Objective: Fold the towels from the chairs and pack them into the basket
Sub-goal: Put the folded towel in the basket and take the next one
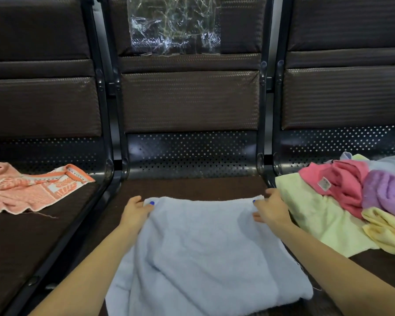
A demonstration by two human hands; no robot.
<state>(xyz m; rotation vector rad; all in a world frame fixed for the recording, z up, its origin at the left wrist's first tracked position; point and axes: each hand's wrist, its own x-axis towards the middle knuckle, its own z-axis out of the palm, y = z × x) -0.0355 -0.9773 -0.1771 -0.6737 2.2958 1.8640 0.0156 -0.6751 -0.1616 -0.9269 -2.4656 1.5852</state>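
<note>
On the left-hand dark brown padded chair seat (32,236) lies a crumpled orange-and-white patterned towel (30,190), spread loosely and well apart from the person's left hand (135,213). That hand sits at the far left corner of the pale blue fluffy towel (198,254), fingers curled over the edge and pinching it, a blue-painted thumbnail showing on top of the cloth. The blue towel lies flat on the middle chair seat (187,185), stretched between both hands, its near edge hanging over the front of the seat with a fold showing along the lower right. Above it, taped to the middle backrest, is a crinkled sheet of clear plastic (173,26).

The right hand (270,210) holds the far right corner of the same towel, thumb on top and fingers tucked around the edge, gripping it. Just beside that hand, on the right-hand seat, is a heap of unfolded towels: a pale green towel (317,220) nearly touching the wrist, a pink towel (342,185) with a small label on top of it, a lilac towel (388,190) further right, and a pale yellow towel (388,231) at the near edge.
</note>
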